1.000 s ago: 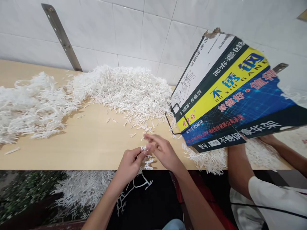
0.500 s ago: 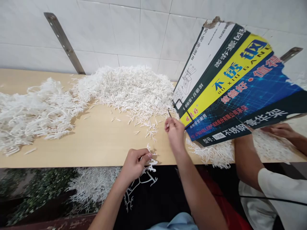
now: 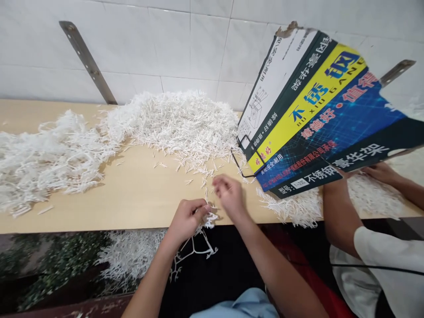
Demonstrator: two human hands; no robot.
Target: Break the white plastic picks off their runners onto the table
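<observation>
My left hand [image 3: 190,218] pinches a white branched plastic sprig [image 3: 202,243] at the table's front edge, and the sprig's lower branches hang over the dark lap. Just right of it, my right hand [image 3: 228,192] is raised above the table with curled fingers; motion blurs them, and whether anything is between them cannot be made out. Small white pieces [image 3: 198,165] lie scattered beyond both hands. Behind them rises a large heap of white pieces [image 3: 179,121]. A thin black wire loop [image 3: 243,176] stands by the cardboard's lower corner.
A printed cardboard sheet [image 3: 318,110] leans upright on the wooden table [image 3: 132,198] at the right. More white sprigs [image 3: 49,154] lie left. Another person's arm [image 3: 341,212] is beyond the cardboard. Below the table are white branches [image 3: 132,256] and green foliage [image 3: 66,260].
My right hand has moved left and slightly toward me, away from the wire by the cardboard, and its fingers have loosened. My left hand stays nearly in place with the sprig.
</observation>
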